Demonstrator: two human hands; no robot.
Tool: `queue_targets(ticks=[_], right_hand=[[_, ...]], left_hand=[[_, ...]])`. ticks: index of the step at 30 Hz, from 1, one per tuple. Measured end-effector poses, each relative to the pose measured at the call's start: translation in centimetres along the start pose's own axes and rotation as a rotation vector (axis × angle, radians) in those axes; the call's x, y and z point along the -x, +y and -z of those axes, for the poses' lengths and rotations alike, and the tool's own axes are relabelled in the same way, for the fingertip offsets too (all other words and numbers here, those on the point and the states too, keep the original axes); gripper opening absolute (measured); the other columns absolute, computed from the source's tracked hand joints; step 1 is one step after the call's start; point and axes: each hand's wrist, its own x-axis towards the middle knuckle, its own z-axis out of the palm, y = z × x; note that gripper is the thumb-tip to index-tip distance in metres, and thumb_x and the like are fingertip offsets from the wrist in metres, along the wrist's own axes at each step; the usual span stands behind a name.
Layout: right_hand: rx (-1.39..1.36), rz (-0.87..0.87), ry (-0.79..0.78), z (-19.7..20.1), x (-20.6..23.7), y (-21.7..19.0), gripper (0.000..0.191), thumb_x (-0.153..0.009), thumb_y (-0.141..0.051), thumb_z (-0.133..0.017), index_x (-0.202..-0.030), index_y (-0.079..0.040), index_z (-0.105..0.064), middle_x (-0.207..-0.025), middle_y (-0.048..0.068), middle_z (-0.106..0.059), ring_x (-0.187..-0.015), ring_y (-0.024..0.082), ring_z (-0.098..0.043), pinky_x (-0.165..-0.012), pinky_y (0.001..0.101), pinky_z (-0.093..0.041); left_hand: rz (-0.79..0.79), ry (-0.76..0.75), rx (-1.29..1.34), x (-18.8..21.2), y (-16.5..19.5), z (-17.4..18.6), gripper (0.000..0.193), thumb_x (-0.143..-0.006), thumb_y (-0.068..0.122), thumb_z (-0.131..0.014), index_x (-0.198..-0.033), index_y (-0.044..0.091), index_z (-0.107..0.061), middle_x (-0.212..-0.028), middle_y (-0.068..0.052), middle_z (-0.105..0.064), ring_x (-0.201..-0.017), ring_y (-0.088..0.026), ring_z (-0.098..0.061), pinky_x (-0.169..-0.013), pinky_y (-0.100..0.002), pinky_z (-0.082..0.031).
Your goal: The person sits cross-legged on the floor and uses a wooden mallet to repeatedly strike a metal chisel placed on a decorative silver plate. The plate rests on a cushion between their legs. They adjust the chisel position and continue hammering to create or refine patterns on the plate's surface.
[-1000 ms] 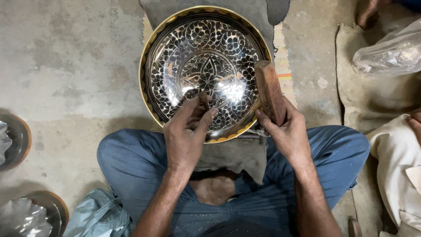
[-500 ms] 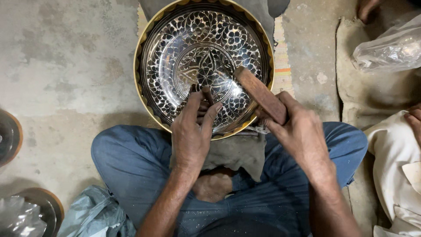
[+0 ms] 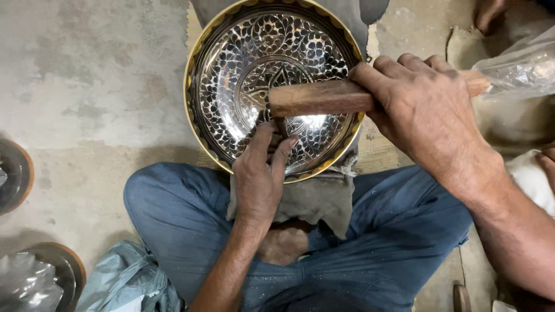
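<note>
A round engraved metal plate (image 3: pixel 243 63) with a brass rim and a black-and-silver floral pattern lies in front of my crossed legs. My left hand (image 3: pixel 260 173) rests on its near part, fingers pinched on a small chisel-like tool (image 3: pixel 278 122) that stands on the plate's middle. My right hand (image 3: pixel 425 110) grips a wooden mallet stick (image 3: pixel 321 98), held level above the plate with its end over the tool.
A grey cloth (image 3: pixel 315 199) lies under the plate on my lap. Concrete floor spreads to the left. Other plates (image 3: pixel 14 173) sit at the left edge, and one more (image 3: pixel 60 266) lies below. Plastic bags (image 3: pixel 520 63) and white cloth lie at right.
My right hand has lifted and swung the wooden stick from upright beside the plate to level across it. The left hand stays on the plate. The view has moved closer.
</note>
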Motion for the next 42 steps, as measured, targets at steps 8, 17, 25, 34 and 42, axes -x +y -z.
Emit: queue_targets(ticks=[8,17,25,34,42], right_hand=[[-0.127,-0.079,0.014,1.0,-0.3,0.2,0.028,-0.089,-0.022,-0.082,-0.109,-0.008,-0.067,-0.088,0.01,-0.071,-0.083,0.031,-0.071,-0.072,0.0452,-0.055],[-0.263,-0.125,-0.097,1.0,-0.8,0.1,0.03,-0.089,-0.018,-0.079,-0.108,-0.003,-0.06,-0.086,0.014,-0.07,-0.08,0.034,-0.071,-0.069,0.0495,-0.057],[-0.241,-0.116,-0.148,1.0,-1.3,0.5,0.029,-0.093,-0.02,-0.076,-0.114,-0.006,-0.061,-0.085,0.013,-0.071,-0.072,0.029,-0.072,-0.073,0.0474,-0.058],[-0.027,-0.02,-0.234,0.4,-1.3,1.0,0.017,-0.099,-0.02,-0.073,-0.108,-0.009,-0.063,-0.084,0.01,-0.072,-0.07,0.028,-0.072,-0.069,0.0457,-0.058],[-0.078,0.093,-0.092,-0.1,-1.5,1.7,0.026,-0.088,-0.018,-0.078,-0.108,-0.011,-0.063,-0.092,0.01,-0.075,-0.079,0.028,-0.074,-0.065,0.042,-0.061]], left_hand=[[-0.045,0.016,0.083,-0.1,0.6,0.5,0.026,-0.101,0.013,-0.069,-0.124,0.005,-0.061,-0.104,-0.011,-0.077,-0.093,-0.022,-0.078,-0.074,-0.038,-0.062],[0.018,0.003,0.087,-0.4,0.8,0.9,0.022,-0.1,0.016,-0.072,-0.117,0.005,-0.062,-0.095,-0.009,-0.078,-0.087,-0.021,-0.079,-0.072,-0.038,-0.061],[0.018,-0.008,0.06,-0.4,0.7,0.8,0.027,-0.099,0.018,-0.073,-0.12,0.005,-0.062,-0.1,-0.009,-0.078,-0.091,-0.02,-0.079,-0.073,-0.036,-0.064],[0.031,-0.001,0.089,-0.7,0.9,0.9,0.027,-0.098,0.019,-0.074,-0.117,0.004,-0.063,-0.095,-0.009,-0.077,-0.086,-0.019,-0.079,-0.07,-0.034,-0.063],[0.048,0.003,0.035,-0.7,1.0,1.0,0.025,-0.096,0.02,-0.075,-0.113,0.005,-0.064,-0.087,-0.007,-0.076,-0.075,-0.018,-0.075,-0.064,-0.035,-0.059]])
